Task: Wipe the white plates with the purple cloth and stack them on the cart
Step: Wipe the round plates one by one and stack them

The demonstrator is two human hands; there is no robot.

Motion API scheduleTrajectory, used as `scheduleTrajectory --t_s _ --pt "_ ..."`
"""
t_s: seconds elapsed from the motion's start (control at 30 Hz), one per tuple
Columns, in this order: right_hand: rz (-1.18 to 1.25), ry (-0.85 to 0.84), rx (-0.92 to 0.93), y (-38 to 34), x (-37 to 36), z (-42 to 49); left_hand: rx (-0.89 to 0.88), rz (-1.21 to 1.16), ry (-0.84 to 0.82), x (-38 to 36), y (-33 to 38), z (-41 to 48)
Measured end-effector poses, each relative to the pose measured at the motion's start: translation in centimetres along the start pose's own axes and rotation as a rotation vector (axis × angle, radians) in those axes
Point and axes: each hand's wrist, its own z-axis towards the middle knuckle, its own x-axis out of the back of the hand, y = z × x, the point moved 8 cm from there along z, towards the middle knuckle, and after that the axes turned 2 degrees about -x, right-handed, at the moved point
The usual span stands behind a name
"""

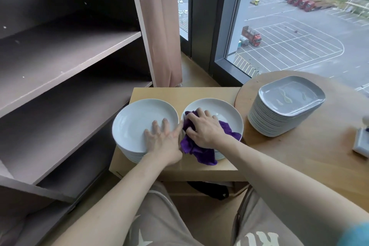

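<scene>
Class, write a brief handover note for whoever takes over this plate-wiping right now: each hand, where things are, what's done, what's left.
Left hand: open, flat on the top of the left stack of round white plates on the light wooden cart.
Right hand: grips the crumpled purple cloth on the top plate of the right stack of round white plates.
Done: both stacks sit on the cart; which is wiped, cannot tell.
Left: finish this plate; a stack of pale rounded-square plates waits on the round wooden table.

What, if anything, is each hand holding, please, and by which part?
The right hand grips the purple cloth by its bunched middle; the left hand holds nothing, resting flat on the left plate stack.
</scene>
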Motion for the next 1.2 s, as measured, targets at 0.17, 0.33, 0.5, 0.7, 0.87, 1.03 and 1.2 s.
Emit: scheduleTrajectory --t_s 0.17,0.33,0.5,0.7,0.87,1.03,1.2 --pt "-0.118 0.052 -0.028 1.1 -0.1 1.7 -0.009 0.004 0.015 0.1 0.0 -0.1" --pt "-0.12 0.055 -0.169 3.7 0.7 3.3 -0.016 -0.013 -0.002 0.3 0.1 -0.3" --pt "-0.177 0.061 -0.233 6.0 1.5 2.4 -0.017 0.002 0.0 0.5 0.1 -0.4" --pt "-0.159 -0.103 -0.365 7.9 1.8 0.5 -0.001 -0.012 -0.034 0.4 0.1 -0.4" --pt "-0.152 -0.234 -0.344 7.0 1.6 -2.0 0.015 -0.021 -0.052 0.1 -0.1 -0.1" --pt "-0.089 -0.279 -0.326 4.8 1.0 -4.7 0.023 0.004 -0.062 0.1 -0.1 0.0" --pt "-0.004 -0.409 -0.273 3.0 1.0 -5.9 0.032 0.002 -0.089 0.1 -0.1 -0.1"
